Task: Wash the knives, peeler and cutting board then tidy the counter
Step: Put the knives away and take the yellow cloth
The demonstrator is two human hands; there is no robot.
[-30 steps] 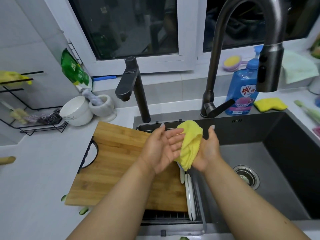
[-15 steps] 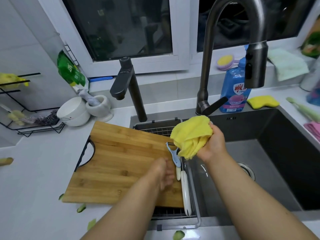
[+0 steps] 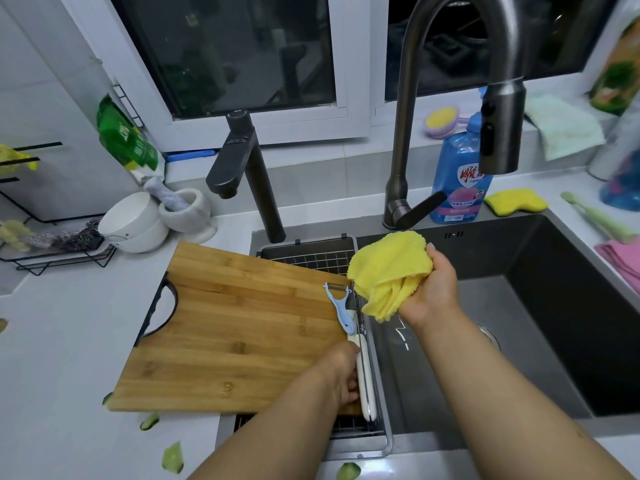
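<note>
so the right hand [image 3: 434,292] is up over the sink [image 3: 519,341], fingers curled round a bunched yellow cloth [image 3: 388,271] that hangs down just above the drain rack [image 3: 311,259]. the left hand [image 3: 341,374] is low at the near right corner of the cutting board [image 3: 235,323], fingers curled down around the white knife handles [image 3: 365,379] lying along the board's right edge, looks like it's gripping one but can't tell which

the board is bamboo with a black handle on its left side, lying half on the white tabletop [image 3: 59,358] and half over the rack. the light blue peeler [image 3: 341,308] rests at the board's right edge, just far of the knives, blade end pointing away

green peel scraps [image 3: 172,457] are scattered on the tabletop near the board's near edge. far side has the tall dark faucet [image 3: 450,98], a blue soap bottle [image 3: 459,174], a yellow sponge [image 3: 516,201], and off to the left a white bowl [image 3: 133,221] beside a mortar [image 3: 188,211]
</note>
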